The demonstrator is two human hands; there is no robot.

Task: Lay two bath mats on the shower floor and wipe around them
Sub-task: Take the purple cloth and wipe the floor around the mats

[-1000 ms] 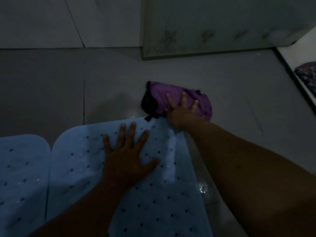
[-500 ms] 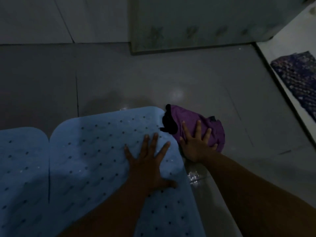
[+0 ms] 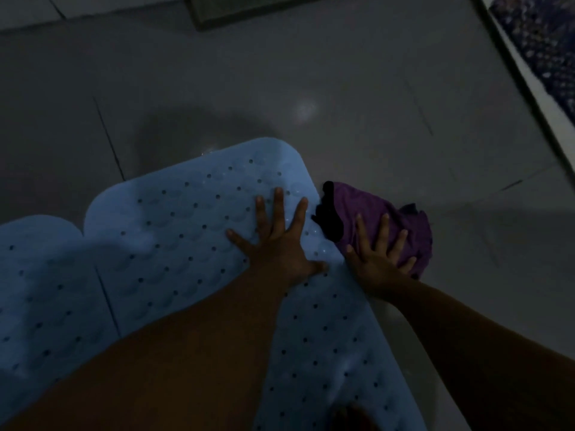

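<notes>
Left hand point(image 3: 277, 247) flat on right blue mat point(image 3: 193, 231), fingers spread, holding nothing. Right hand point(image 3: 378, 259) spread too, palm pressing purple cloth point(image 3: 389, 225) on grey tile floor point(image 3: 342, 88), just beside mat's right edge. Second blue mat point(image 3: 40, 275) lies at left, edges almost touching. Patterned rug point(image 3: 541, 42) far right.

Two bare forearms enter from the lower edge of the frame, with no sleeve, watch, bracelet or glove on either. The left hand point(image 3: 273, 244), near the centre, has no ring on the fingers that show. The right hand point(image 3: 378, 258), right of centre, is likewise unadorned. Dim light hides nails and finer details.
</notes>
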